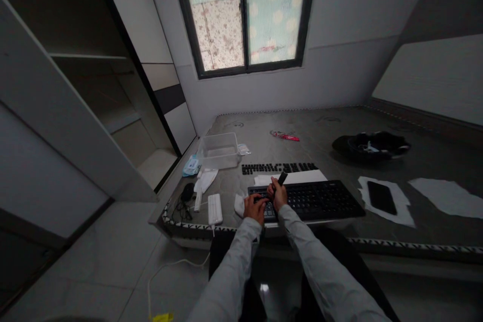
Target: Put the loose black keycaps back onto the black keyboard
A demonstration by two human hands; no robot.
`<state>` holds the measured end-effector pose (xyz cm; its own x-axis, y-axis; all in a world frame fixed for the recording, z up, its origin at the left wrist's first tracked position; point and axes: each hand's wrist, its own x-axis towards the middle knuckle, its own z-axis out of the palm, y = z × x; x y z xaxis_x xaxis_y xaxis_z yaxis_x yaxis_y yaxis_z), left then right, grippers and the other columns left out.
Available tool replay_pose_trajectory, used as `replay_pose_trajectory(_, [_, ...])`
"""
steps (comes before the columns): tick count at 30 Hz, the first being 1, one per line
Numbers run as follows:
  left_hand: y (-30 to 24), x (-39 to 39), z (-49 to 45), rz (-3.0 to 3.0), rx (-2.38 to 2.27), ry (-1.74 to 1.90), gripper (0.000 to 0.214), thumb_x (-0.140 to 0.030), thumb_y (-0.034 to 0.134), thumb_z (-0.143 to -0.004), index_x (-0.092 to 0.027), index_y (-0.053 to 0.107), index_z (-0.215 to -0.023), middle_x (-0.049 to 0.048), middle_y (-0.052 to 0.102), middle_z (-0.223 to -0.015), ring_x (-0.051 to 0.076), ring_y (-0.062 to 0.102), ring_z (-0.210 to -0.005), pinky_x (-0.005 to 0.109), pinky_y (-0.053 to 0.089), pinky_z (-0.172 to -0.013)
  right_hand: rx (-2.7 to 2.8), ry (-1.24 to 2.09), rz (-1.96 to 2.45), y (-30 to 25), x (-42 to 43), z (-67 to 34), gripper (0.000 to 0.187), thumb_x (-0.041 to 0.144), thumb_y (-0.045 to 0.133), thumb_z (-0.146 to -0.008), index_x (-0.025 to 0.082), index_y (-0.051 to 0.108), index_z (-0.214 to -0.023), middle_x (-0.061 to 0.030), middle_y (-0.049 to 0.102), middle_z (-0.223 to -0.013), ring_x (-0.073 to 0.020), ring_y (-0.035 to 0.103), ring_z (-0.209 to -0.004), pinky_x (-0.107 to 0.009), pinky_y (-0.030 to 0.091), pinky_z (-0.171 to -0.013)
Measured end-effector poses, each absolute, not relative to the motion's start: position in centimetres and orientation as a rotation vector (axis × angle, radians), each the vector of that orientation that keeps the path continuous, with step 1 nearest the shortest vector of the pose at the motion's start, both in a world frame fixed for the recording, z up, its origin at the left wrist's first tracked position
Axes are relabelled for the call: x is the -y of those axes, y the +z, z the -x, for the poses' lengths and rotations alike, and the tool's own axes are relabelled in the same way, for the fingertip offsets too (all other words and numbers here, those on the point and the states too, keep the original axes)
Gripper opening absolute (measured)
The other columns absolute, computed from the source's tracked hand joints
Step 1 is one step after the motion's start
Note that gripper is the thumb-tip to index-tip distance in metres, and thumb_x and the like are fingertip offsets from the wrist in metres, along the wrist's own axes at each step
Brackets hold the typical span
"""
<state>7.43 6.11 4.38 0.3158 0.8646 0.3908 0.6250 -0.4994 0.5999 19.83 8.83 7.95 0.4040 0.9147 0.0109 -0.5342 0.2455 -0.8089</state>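
A black keyboard (320, 199) lies near the front edge of a grey mattress (320, 131). My left hand (255, 207) rests on the keyboard's left end with its fingers curled; I cannot make out whether it holds anything. My right hand (278, 194) is closed around a small dark tool (282, 178), whose tip points up and away over the left keys. Behind the keyboard lie a white sheet (302, 177) and a row of loose black keycaps (279, 167).
A clear plastic box (219, 151), white cloths (206, 179), a black mouse (186, 192) and a white power strip (215, 208) sit to the left. A black phone (382, 197) on white paper and a dark cap (372, 144) lie right. A wardrobe (75, 85) stands left.
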Motion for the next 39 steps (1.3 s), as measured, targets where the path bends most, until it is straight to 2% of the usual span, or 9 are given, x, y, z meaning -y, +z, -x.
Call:
replay_pose_trajectory(10, [4.0,-6.4,-7.5,-2.268,-1.364,0.969,0.026,-0.021,0.052,-0.087,-0.03,0.07,-0.104,0.0021,0.054,-0.115,0.021,0.043,-0.112,0.039,0.035,-0.104,0.712,1.057,0.926,7.7,-8.4,-19.8,0.049,0.059,0.064,-0.071,0.023,0.035,-0.055,0.01,0.031,-0.041,-0.0061,0.028,-0.035,-0.022,0.025,-0.036])
replay_pose_trajectory(14, [3.9,-6.4,-7.4,-2.278,-1.352,0.985,0.025,-0.02,0.054,-0.087,-0.028,0.07,-0.103,0.0025,0.055,-0.114,0.021,0.043,-0.111,0.038,0.036,-0.103,0.724,0.993,1.017,7.6,-8.1,-19.5,0.048,0.064,0.055,-0.075,0.025,0.032,-0.058,0.0118,0.025,-0.041,-0.0068,0.022,-0.032,-0.022,0.02,-0.033])
replay_pose_trajectory(16, [3.8,-6.5,-7.4,-2.277,-1.346,1.005,0.024,-0.02,0.054,-0.086,-0.028,0.071,-0.102,0.0027,0.055,-0.114,0.021,0.044,-0.111,0.038,0.037,-0.102,0.743,0.93,1.077,7.4,-8.0,-19.4,0.047,0.064,0.056,-0.074,0.025,0.035,-0.058,0.0111,0.028,-0.041,-0.0072,0.022,-0.033,-0.023,0.02,-0.033])
replay_pose_trajectory(20, [3.7,-6.6,-7.4,-2.284,-1.333,1.022,0.023,-0.019,0.055,-0.085,-0.026,0.071,-0.1,0.0036,0.056,-0.114,0.021,0.044,-0.11,0.039,0.037,-0.101,0.833,0.76,1.189,6.9,-7.6,-19.1,0.046,0.063,0.062,-0.069,0.021,0.047,-0.057,0.0054,0.041,-0.045,-0.0103,0.036,-0.042,-0.025,0.03,-0.042])
replay_pose_trajectory(24, [3.7,-6.5,-7.4,-2.293,-1.318,1.034,0.024,-0.015,0.055,-0.083,-0.024,0.071,-0.1,0.0041,0.057,-0.113,0.021,0.046,-0.109,0.039,0.038,-0.1,0.924,0.612,1.26,6.8,-7.3,-18.7,0.047,0.062,0.063,-0.067,0.018,0.053,-0.053,0.001,0.048,-0.049,-0.0132,0.042,-0.05,-0.026,0.033,-0.049])
replay_pose_trajectory(34, [5.2,-6.0,-7.7,-2.225,-1.406,0.987,0.027,-0.013,0.054,-0.08,-0.024,0.072,-0.097,0.0045,0.058,-0.109,0.022,0.047,-0.107,0.038,0.038,-0.099,1.019,0.551,1.277,7.0,-7.6,-18.7,0.048,0.061,0.055,-0.074,0.019,0.05,-0.051,0.0013,0.045,-0.047,-0.0128,0.04,-0.048,-0.026,0.031,-0.047])
replay_pose_trajectory(39, [6.3,-5.9,-8.4,-2.148,-1.574,0.781,0.024,-0.02,0.056,-0.08,-0.03,0.072,-0.096,0.003,0.059,-0.103,0.022,0.047,-0.1,0.035,0.042,-0.088,1.062,0.568,1.185,6.6,-6.9,-18.9,0.048,0.061,0.053,-0.077,0.02,0.045,-0.051,0.0035,0.04,-0.048,-0.0119,0.039,-0.049,-0.026,0.033,-0.049])
